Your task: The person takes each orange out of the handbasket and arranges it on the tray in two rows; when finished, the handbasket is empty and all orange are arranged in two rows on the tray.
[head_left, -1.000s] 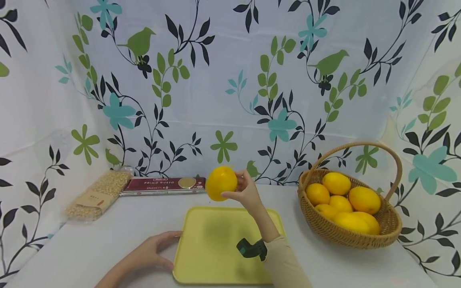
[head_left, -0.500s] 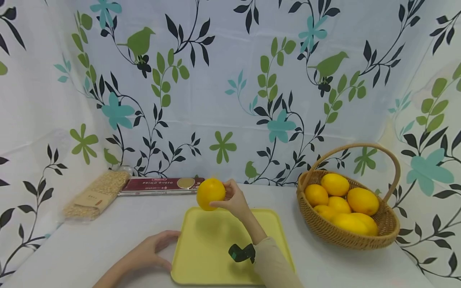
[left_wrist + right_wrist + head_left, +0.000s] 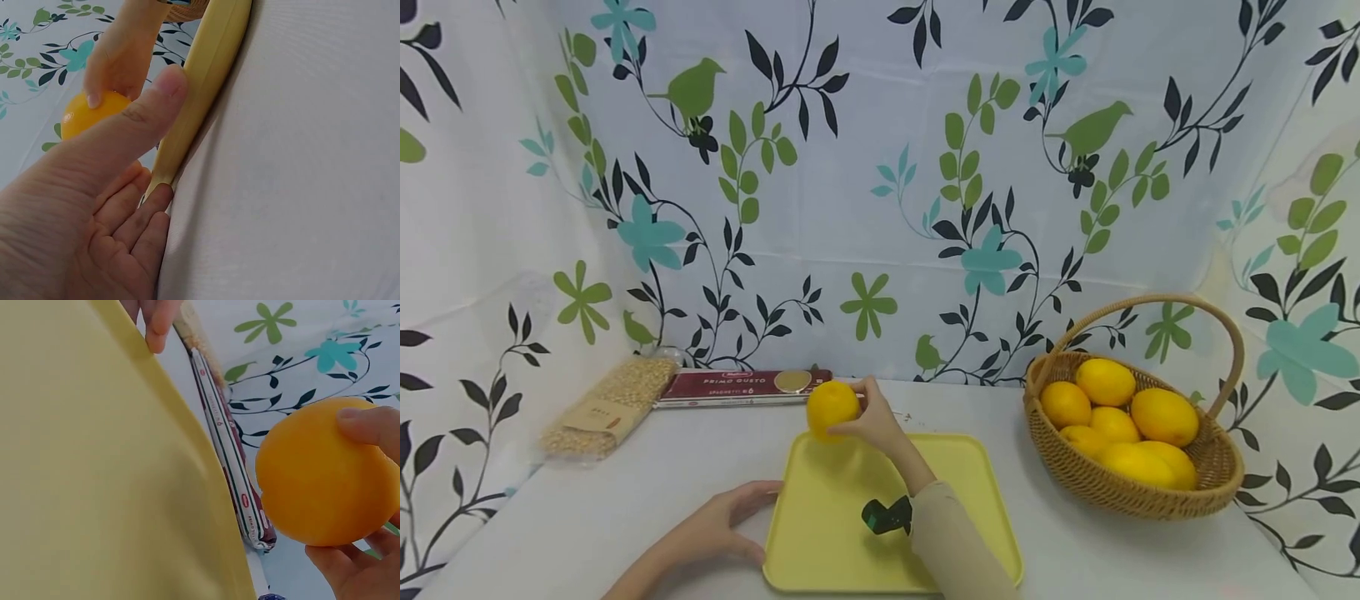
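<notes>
Between thumb and fingertips my right hand holds an orange above the far left part of the yellow tray. Up close in the right wrist view, the orange looks round and smooth, gripped from the side, with the tray beside and below it. My left hand rests at the tray's left edge, thumb and fingers spread. In the left wrist view, the left fingertips touch the tray's rim, the fingers relaxed.
At the right stands a wicker basket with a tall handle, holding several lemons and oranges. A dark red spaghetti pack lies along the back, beside a clear bag of pale grains or beans. A patterned cloth hangs behind the white table.
My right hand has carried the orange leftward and lower, from behind the tray's far edge to over its far left corner. The left hand has stayed at the tray's left edge.
</notes>
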### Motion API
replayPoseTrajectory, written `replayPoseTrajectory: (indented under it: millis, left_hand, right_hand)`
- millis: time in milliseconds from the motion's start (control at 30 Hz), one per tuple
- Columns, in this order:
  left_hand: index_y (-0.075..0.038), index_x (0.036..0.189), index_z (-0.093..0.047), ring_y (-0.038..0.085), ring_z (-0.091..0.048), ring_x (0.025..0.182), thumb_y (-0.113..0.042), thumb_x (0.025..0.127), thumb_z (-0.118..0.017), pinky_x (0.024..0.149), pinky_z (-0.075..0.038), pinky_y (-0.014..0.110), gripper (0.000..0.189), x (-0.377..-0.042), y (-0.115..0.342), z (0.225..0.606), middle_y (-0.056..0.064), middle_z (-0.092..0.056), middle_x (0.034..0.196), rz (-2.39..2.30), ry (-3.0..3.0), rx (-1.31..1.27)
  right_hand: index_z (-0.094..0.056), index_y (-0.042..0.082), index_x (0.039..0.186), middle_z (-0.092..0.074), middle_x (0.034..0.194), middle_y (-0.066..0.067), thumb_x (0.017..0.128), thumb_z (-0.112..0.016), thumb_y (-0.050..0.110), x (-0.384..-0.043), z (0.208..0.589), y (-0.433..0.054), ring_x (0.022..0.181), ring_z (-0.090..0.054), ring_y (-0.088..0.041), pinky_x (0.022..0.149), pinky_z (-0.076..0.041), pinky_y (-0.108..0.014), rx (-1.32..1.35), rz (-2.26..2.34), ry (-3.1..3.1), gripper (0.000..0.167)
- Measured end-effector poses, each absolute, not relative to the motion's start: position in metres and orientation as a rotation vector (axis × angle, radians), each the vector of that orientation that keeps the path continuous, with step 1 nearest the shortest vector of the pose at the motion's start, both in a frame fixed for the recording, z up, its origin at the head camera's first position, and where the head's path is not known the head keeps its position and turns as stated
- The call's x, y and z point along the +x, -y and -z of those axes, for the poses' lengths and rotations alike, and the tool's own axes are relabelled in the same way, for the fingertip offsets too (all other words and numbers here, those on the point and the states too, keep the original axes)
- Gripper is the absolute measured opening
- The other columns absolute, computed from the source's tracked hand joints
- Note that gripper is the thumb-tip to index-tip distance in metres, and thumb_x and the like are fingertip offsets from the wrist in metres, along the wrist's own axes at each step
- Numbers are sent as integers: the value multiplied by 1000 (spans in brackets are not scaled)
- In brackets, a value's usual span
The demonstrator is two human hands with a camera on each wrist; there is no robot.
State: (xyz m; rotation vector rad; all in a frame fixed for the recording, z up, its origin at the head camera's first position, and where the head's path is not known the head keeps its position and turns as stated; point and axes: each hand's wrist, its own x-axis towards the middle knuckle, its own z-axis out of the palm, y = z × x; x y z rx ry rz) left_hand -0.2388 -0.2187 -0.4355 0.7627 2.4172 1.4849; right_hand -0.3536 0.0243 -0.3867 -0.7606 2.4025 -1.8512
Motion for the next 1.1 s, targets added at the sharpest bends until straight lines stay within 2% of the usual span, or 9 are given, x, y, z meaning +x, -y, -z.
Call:
replayPoseTrajectory:
  millis: [100, 300, 400, 767, 967, 1100]
  left_hand:
    - [0, 131, -40, 34, -36, 121, -20, 66, -79, 100, -29, 37, 78, -238, 219, 435, 16, -41, 133, -1478, -2424, 749]
    - [1, 131, -39, 35, -35, 122, -19, 67, -78, 100, -28, 36, 77, -238, 220, 435, 17, -40, 133, -1496, -2418, 747]
    - [0, 131, -40, 34, -34, 122, -18, 67, -78, 100, -28, 35, 77, -239, 218, 437, 16, -40, 133, -1521, -2393, 750]
    - [-2, 131, -41, 31, -35, 122, -19, 66, -79, 100, -30, 33, 77, -235, 216, 444, 14, -42, 133, -1525, -2394, 684]
    - [-3, 131, -41, 27, -37, 122, -20, 67, -78, 99, -31, 23, 76, -238, 219, 442, 12, -42, 133, -1500, -2413, 711]
    - [-2, 131, -41, 29, -37, 121, -20, 66, -79, 101, -30, 31, 77, -240, 219, 438, 13, -42, 133, -1494, -2423, 731]
  right_hand:
    - [-37, 7, 114, -47, 114, -7, 70, -77, 11, -356, 392, -20, 101, -49, -25, 93, -41, -40, -708, 1823, -2425, 60]
    - [-39, 9, 127, -43, 124, -7, 69, -78, 17, -356, 402, -12, 107, -46, -26, 94, -38, -44, -678, 1758, -2441, 71]
    - [-42, 12, 128, -44, 125, -4, 68, -78, 20, -356, 408, -14, 109, -45, -25, 95, -36, -45, -651, 1725, -2446, 70]
    - [-42, 14, 128, -44, 124, -2, 70, -77, 13, -355, 426, -20, 110, -46, -24, 98, -34, -45, -743, 1761, -2331, 67]
    - [-41, 12, 130, -43, 126, -2, 70, -77, 13, -356, 424, -14, 113, -45, -25, 98, -34, -44, -727, 1778, -2308, 70]
    - [-40, 11, 132, -43, 128, -2, 70, -78, 18, -356, 422, -10, 113, -45, -24, 98, -33, -44, -686, 1791, -2319, 73]
